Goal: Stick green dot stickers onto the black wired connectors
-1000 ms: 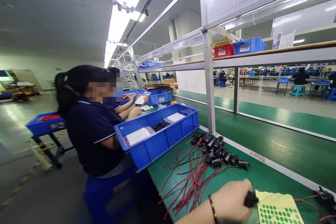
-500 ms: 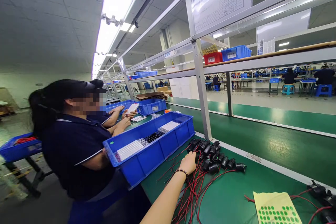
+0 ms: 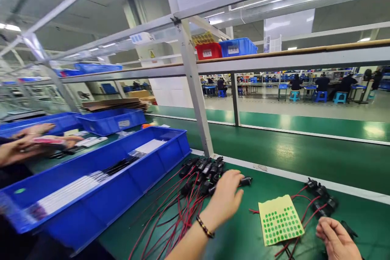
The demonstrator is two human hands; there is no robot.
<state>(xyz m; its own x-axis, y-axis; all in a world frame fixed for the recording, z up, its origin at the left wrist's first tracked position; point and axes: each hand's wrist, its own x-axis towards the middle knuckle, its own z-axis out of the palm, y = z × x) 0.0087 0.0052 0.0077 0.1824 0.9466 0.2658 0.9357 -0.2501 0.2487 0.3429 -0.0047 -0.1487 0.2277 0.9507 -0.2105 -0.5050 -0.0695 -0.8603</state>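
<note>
Left hand (image 3: 227, 197) reaching into connector pile on green tabletop (image 3: 304, 162).
Blue bin (image 3: 100, 187) at 9 o'clock; black connectors with red leads (image 3: 201, 172) at 12 of the hand, fingers curled over one. Light, floppy wires: take the stiff plug body. Sticker sheet (image 3: 280, 219) at 3; right hand (image 3: 336, 239) loosely open.

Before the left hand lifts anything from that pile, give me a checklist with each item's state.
1. Left hand on the pile of black connectors with red wires: ok.
2. Fingers closed on one connector: cannot tell.
3. Wires untangled: not ok, they cross.
4. Green dot sticker sheet flat and within reach: ok.
5. Right hand free: cannot tell; wires lie against it.
6. Blue bin apart from the pile: ok.
</note>
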